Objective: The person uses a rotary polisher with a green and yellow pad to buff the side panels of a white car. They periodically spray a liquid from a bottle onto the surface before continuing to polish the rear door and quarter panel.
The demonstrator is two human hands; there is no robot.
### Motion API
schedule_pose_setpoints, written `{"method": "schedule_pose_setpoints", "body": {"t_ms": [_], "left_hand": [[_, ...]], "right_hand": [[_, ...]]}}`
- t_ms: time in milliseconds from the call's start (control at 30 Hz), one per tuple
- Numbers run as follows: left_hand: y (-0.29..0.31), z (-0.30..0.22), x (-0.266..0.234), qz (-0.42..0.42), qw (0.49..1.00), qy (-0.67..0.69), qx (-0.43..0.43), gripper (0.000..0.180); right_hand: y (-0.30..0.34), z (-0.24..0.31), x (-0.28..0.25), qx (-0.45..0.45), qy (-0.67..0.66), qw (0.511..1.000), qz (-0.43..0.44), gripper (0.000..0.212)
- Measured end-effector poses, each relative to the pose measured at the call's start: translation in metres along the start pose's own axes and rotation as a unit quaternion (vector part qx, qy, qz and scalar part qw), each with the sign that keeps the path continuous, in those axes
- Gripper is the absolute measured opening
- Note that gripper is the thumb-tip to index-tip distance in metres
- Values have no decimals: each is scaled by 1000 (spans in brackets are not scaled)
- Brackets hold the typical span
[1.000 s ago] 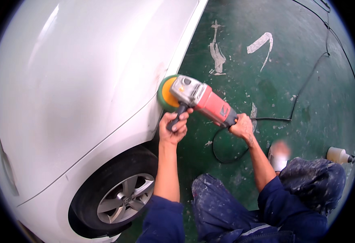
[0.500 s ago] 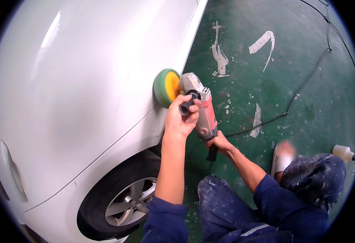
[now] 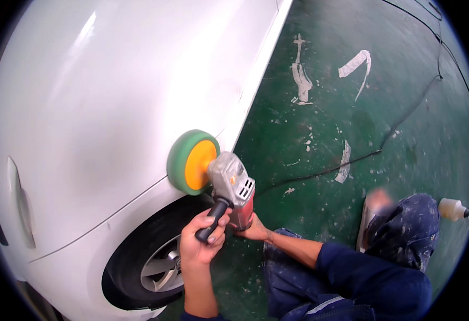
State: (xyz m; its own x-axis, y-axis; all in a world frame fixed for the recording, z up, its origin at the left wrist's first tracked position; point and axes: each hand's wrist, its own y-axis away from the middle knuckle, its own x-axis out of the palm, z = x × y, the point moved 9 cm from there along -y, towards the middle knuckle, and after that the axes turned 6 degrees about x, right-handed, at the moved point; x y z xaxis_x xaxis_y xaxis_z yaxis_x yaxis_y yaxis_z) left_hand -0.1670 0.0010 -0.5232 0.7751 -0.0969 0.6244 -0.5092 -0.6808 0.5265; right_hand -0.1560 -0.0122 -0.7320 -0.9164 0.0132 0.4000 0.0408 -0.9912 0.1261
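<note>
A car polisher [image 3: 233, 182] with a grey head and red body is held in both my hands. My left hand [image 3: 202, 238] is wrapped round its black side handle [image 3: 214, 219]. Round the red body closes my right hand [image 3: 253, 229], its fingers partly hidden behind the tool. The green foam pad [image 3: 177, 160] with its yellow backing plate [image 3: 198, 166] lies against the white car panel [image 3: 111, 123], just above the wheel arch. Below the pad is the black tyre [image 3: 119, 267] with its silver rim [image 3: 159, 267].
A door handle [image 3: 19, 203] sits at the left of the bodywork. The black power cord [image 3: 347, 162] runs over the green floor [image 3: 331, 117]. My knee [image 3: 405, 224] and foot [image 3: 371, 214] are at the right, beside a pale bottle [image 3: 449, 208]. Whitish streaks mark the floor.
Both my hands have brought the polisher down and to the left along the panel, from near its lower edge to just above the wheel arch. The pad now faces me more.
</note>
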Motion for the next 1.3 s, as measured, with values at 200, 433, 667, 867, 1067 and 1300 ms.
{"method": "schedule_pose_setpoints", "body": {"t_ms": [200,433,667,867,1067,1300], "left_hand": [[16,-24,4,13,1000,-1,11,56],[-65,-40,40,68,995,68,-14,56],[-7,-46,15,55,996,57,30,58],[26,-39,-9,31,997,48,51,59],[-25,-39,24,65,994,81,24,57],[-36,-37,32,43,994,96,29,55]], "right_hand": [[-1,47,-13,-16,22,1000,3,38],[-38,93,-101,86,88,991,-50,27],[-33,67,-63,-27,84,995,-38,25],[-24,57,-45,-6,97,995,12,25],[-34,85,-94,28,140,989,-30,28],[-27,91,-104,96,136,986,-28,29]]}}
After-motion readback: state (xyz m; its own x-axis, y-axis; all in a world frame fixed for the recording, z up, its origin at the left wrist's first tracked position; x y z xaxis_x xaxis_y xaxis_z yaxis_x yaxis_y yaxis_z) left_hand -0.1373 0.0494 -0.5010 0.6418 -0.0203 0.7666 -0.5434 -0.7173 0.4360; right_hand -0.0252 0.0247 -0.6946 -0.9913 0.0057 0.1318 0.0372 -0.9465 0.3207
